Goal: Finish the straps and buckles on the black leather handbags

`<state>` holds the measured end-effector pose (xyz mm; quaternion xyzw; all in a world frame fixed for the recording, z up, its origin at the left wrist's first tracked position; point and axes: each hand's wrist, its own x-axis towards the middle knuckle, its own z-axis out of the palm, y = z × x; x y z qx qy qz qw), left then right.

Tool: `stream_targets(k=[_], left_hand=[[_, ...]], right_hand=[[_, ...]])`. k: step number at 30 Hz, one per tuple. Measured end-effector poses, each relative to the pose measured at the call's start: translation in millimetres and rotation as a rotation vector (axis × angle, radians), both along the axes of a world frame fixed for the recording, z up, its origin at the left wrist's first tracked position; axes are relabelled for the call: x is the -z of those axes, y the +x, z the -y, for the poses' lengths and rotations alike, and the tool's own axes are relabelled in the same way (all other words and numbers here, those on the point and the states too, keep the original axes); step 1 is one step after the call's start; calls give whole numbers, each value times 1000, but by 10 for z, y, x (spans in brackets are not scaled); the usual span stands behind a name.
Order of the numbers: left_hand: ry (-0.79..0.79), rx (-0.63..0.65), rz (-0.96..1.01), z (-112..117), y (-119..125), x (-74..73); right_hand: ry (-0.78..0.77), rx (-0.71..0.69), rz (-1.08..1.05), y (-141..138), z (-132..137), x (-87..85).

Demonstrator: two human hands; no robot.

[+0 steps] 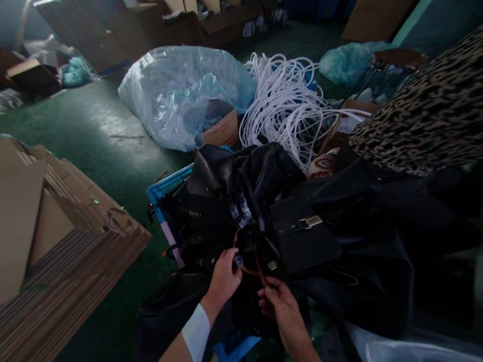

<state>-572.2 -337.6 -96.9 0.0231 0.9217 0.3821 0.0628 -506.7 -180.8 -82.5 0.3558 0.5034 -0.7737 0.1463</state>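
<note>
right near the middle of the view, a thin brown strap (249, 269) curves in a loop between the two hands, lying on top of a heap of black bags (225, 194). the left hand (225, 276) is closed around the far end of the strap, fingers curled in, with a white cuff (196, 333) on its wrist. the right hand (279, 305) sits just nearer and to the right, thumb and fingertips pinching the near end of the strap. it is too dark to tell what the strap is fastened to.

just right of the hands lies a flat black bag with a gold clasp (304, 233). the heap fills a blue crate (167, 185), whose rim shows on the left side. further right, a leopard-print cloth (435, 110) hangs over the dark pile.

beyond the bags, a tangle of white tubing (287, 102) lies on the green floor (86, 135), touching a small carton (223, 129). a big clear plastic sack (177, 86) bulges behind that carton. stacks of flattened cardboard (33, 247) fill the near left, and open boxes (211, 8) stand along the far wall.
</note>
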Motion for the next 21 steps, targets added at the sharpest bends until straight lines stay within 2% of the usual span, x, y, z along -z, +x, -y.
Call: stream_targets(k=[6,11,17,21], left_hand=[[-10,16,14,19,134,-35],[-5,78,54,139,567,-208],[-17,2,51,557,1163,-512],[85,-206,128,956,1381,-720]], right_hand=[[92,-45,32,19,21,42],[149,-118,84,28,-23,77],[183,-190,50,-51,118,76],[231,-233,15,-75,177,56]])
